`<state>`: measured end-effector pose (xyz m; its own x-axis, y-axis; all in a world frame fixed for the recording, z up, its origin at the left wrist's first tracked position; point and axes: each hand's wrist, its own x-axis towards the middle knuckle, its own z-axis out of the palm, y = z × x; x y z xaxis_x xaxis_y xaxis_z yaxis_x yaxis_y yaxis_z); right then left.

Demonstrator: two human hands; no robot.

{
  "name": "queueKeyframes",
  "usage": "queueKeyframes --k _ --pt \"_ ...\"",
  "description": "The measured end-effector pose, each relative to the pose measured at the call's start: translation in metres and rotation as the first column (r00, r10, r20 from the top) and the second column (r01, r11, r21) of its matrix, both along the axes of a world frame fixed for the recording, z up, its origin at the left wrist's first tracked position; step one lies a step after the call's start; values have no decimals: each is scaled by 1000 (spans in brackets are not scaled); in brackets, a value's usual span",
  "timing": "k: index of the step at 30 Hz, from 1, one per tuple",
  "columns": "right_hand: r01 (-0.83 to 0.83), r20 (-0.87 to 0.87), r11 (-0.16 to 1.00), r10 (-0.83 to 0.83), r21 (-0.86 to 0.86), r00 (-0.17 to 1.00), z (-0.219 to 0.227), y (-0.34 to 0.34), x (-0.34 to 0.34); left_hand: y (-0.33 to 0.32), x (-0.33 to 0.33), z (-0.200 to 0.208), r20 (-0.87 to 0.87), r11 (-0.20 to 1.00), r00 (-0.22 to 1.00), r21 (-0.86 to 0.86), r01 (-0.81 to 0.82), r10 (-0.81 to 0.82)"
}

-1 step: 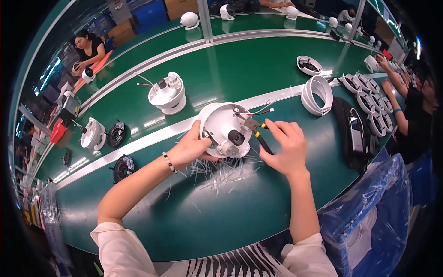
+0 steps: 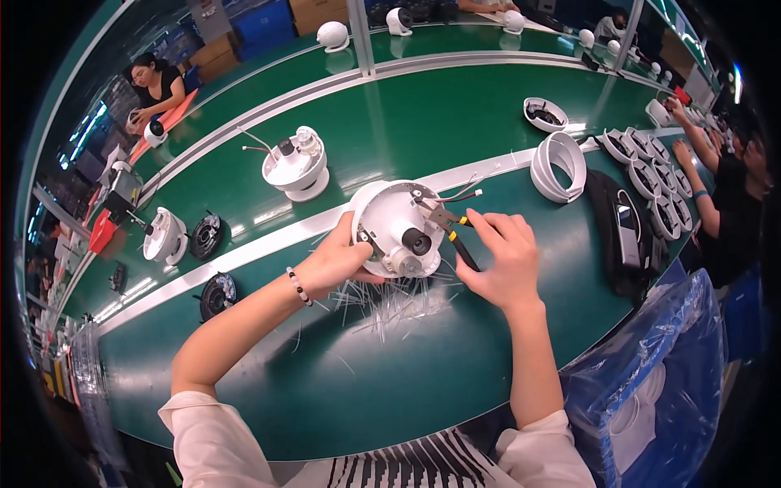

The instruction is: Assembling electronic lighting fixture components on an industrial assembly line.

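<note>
left hand (image 2: 332, 262) fingers gripping 1 white camera housing (image 2: 382, 218), right hand (image 2: 508, 259) fingers closed around black-and-yellow pliers (image 2: 464, 250), thin pale strips (image 2: 382, 313) scattered on green table (image 2: 407, 390)

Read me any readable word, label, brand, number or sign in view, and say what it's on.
No text can be read.
Grey device with a dark screen: marks, if any, too small.
Cardboard boxes: too blurred.
White camera housing in left hand, pliers in right hand: no legible markings.
</note>
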<state>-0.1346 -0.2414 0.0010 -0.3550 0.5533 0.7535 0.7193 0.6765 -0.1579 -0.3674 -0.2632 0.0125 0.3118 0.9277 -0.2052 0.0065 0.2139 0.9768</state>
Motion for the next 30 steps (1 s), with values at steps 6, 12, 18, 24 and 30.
queueKeyframes --k 6,12,18,24,30 --pt "62 11 998 -63 13 998 3 -8 -14 -8 -4 9 -136 999 990 32 -17 22" --pt "18 -55 997 -22 -78 998 2 -12 -24 -11 -8 22 -148 998 988 49 -42 49" --pt "-132 -296 959 53 -251 954 12 -20 -35 -1 -18 37 90 986 984 47 -160 155" --pt "-171 -603 982 88 -81 793 20 -15 -34 42 -27 33 252 937 934 177 -302 254" --pt "-49 -430 999 54 22 901 22 -17 -45 122 9 14 722 980 664 -117 -159 194"
